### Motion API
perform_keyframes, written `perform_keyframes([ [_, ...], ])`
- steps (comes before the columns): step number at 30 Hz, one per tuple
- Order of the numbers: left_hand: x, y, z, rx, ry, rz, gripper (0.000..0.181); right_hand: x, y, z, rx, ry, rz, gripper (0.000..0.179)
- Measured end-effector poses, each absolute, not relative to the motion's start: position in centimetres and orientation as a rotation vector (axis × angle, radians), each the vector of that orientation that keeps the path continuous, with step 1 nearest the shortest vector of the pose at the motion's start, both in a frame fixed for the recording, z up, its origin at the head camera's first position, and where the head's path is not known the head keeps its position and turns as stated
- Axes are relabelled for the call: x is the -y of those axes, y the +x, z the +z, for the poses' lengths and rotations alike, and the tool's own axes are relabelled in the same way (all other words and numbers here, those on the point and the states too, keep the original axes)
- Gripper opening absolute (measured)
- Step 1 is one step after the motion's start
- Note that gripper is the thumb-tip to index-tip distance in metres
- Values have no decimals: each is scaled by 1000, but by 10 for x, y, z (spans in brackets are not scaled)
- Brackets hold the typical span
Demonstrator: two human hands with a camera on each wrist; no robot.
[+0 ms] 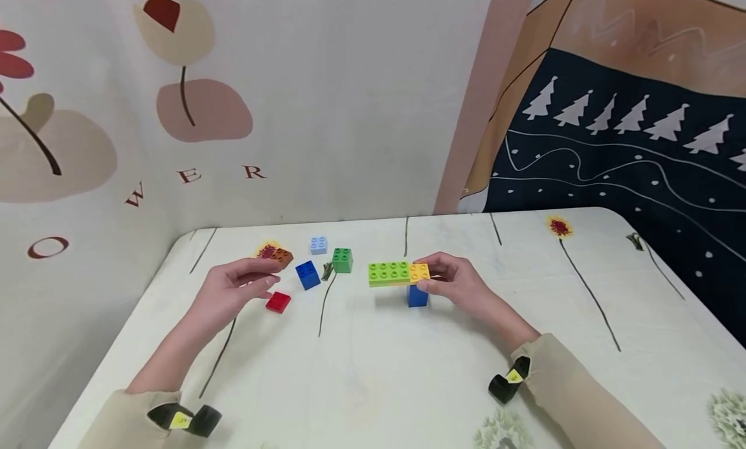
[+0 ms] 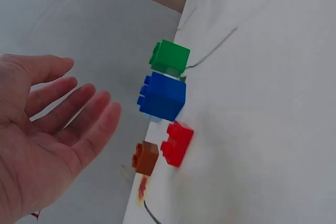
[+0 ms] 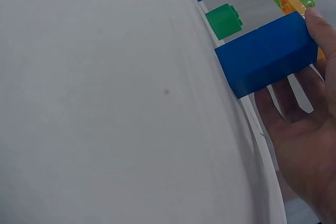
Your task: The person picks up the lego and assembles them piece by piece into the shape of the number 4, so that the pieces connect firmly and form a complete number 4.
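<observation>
The right hand (image 1: 457, 282) pinches a yellow brick (image 1: 418, 272), joined to a lime brick (image 1: 388, 273) and stacked blue bricks (image 1: 416, 297), over the surface (image 1: 350, 371) toward its far edge. The left hand (image 1: 233, 287), fingers loosely spread and holding nothing, hovers nearer the far-left corner, beside a red brick (image 1: 278, 302) and a brown brick (image 1: 282, 257). The backdrop (image 1: 350, 112) reads "O W E R"; the wrist labels (image 1: 180, 421) are too small to read.
</observation>
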State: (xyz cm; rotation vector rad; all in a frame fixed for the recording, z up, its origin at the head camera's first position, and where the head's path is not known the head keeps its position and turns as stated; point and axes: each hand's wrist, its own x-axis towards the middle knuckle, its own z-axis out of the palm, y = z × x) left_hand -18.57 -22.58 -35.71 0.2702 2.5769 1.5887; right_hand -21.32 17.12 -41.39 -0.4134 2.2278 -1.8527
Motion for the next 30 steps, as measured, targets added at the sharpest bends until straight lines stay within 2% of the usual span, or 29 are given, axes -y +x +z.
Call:
perform_keyframes([
  [13,251,-180,-370,-2662,200,1524,45,-171,-213,-414,-2233,-461,-1862,42],
  [21,252,-190,-381,-2633,206,1387,44,-172,-214,-417,-2223,-455,-1863,42],
  [30,246,-202,-392,-2580,256,1246,51,-172,-215,-417,-2212,-441,-1871,42],
])
